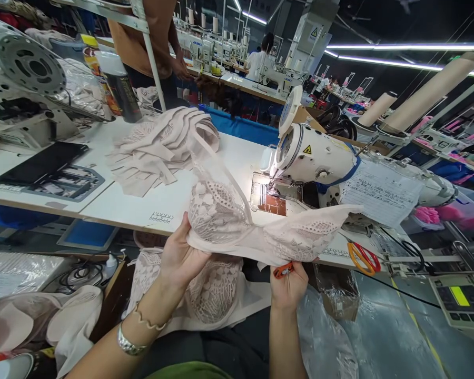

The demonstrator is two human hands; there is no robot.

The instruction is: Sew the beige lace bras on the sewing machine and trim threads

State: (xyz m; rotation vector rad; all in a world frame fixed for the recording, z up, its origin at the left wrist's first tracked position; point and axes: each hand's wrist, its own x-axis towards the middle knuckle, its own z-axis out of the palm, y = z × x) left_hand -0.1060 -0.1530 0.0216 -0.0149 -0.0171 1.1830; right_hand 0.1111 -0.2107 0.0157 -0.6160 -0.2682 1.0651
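A pale pink lace bra [221, 213] is spread between my hands above the table's front edge. My left hand [184, 258] grips its lower band under the left cup, fingers behind the fabric. My right hand [288, 284] pinches the lower edge beneath the other cup and also has small orange thread snips [283, 270] in it. A second lace bra [213, 295] lies across my lap. Behind the held bra stands a white sewing machine [316, 152], its lamp lighting the needle plate [266, 195].
Layered fabric pieces [161, 145] are piled on the table left of the machine. A black phone [41, 163] and spray can [120, 87] sit farther left. Orange and red scissors [363, 258] hang at the right edge. A person [146, 37] stands beyond the table.
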